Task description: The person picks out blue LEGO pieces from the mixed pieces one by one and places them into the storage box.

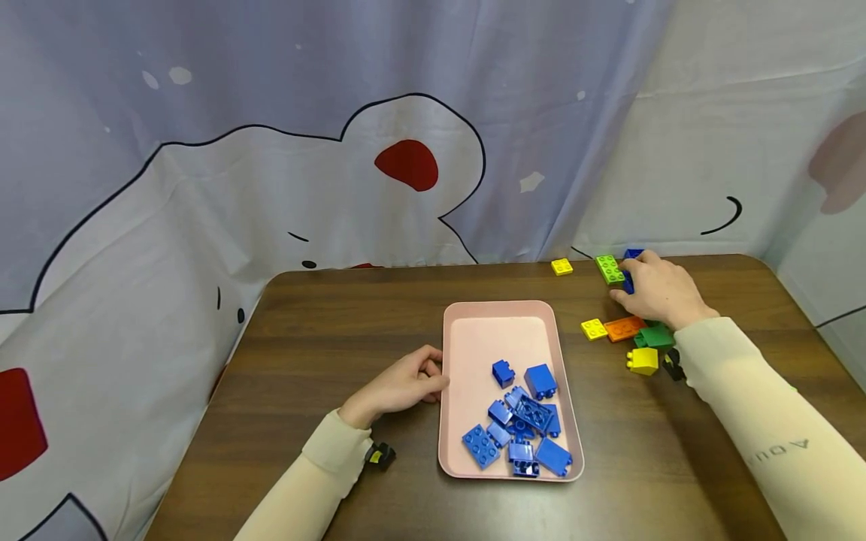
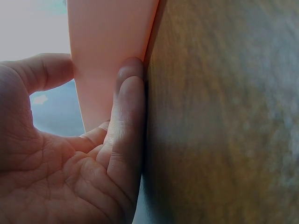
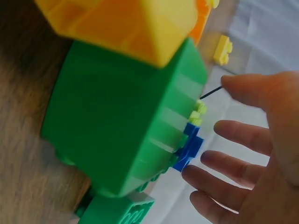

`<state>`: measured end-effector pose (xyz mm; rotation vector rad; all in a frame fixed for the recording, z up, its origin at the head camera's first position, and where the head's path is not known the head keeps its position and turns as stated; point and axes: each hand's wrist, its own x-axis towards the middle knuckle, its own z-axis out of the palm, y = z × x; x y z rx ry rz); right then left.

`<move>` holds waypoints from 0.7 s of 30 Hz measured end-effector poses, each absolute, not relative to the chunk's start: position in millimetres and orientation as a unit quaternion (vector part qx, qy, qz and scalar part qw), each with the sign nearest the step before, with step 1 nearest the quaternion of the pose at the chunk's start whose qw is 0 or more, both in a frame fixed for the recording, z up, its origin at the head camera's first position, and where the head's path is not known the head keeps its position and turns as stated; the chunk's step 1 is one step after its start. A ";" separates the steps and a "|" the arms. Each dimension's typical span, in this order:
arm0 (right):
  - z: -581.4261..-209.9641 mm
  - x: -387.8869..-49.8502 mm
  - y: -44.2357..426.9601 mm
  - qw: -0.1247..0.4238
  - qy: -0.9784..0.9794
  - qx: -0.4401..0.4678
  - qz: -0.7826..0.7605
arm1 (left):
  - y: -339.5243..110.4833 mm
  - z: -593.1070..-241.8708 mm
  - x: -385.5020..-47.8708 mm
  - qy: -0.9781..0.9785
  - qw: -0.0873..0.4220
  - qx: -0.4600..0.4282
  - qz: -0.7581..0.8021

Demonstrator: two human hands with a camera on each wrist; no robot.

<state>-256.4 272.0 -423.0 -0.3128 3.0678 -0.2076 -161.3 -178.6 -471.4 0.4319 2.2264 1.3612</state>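
My left hand (image 1: 406, 379) is at the left side of a pink tray (image 1: 501, 315), holding its edge. In the left wrist view the thumb meets the rim and the fingers lie along the outer wall. Several blue toy building bricks (image 1: 531, 413) lie loose in the tray's near half. Over at the back right, my right hand (image 1: 659, 289) reaches over a blue brick (image 1: 628, 282), partly hiding it. In the right wrist view its fingers (image 3: 233, 168) are spread near the blue brick (image 3: 189, 147); whether they touch it is unclear.
Near the right hand lie a lime brick (image 1: 610, 269), yellow flat bricks (image 1: 561, 267), an orange brick (image 1: 625, 328), green bricks (image 1: 654, 336) and a yellow brick (image 1: 643, 361). A printed curtain (image 1: 271, 195) hangs behind the wooden table (image 1: 338, 315).
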 end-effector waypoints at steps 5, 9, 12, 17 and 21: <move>-425.1 -259.2 275.2 0.023 0.993 -0.100 -0.062 | -178.4 -472.0 -161.8 0.817 0.246 0.156 0.499; -426.5 -260.2 277.5 0.019 0.993 -0.096 -0.064 | -178.3 -472.4 -162.1 0.817 0.246 0.156 0.498; -427.5 -261.0 279.2 0.013 0.993 -0.095 -0.063 | -178.5 -472.5 -162.7 0.818 0.243 0.157 0.498; -429.7 -262.2 281.3 0.001 0.993 -0.095 -0.069 | -178.8 -472.9 -163.5 0.816 0.243 0.157 0.500; -431.0 -261.9 283.2 -0.006 0.992 -0.096 -0.075 | -178.1 -473.9 -163.5 0.813 0.245 0.158 0.505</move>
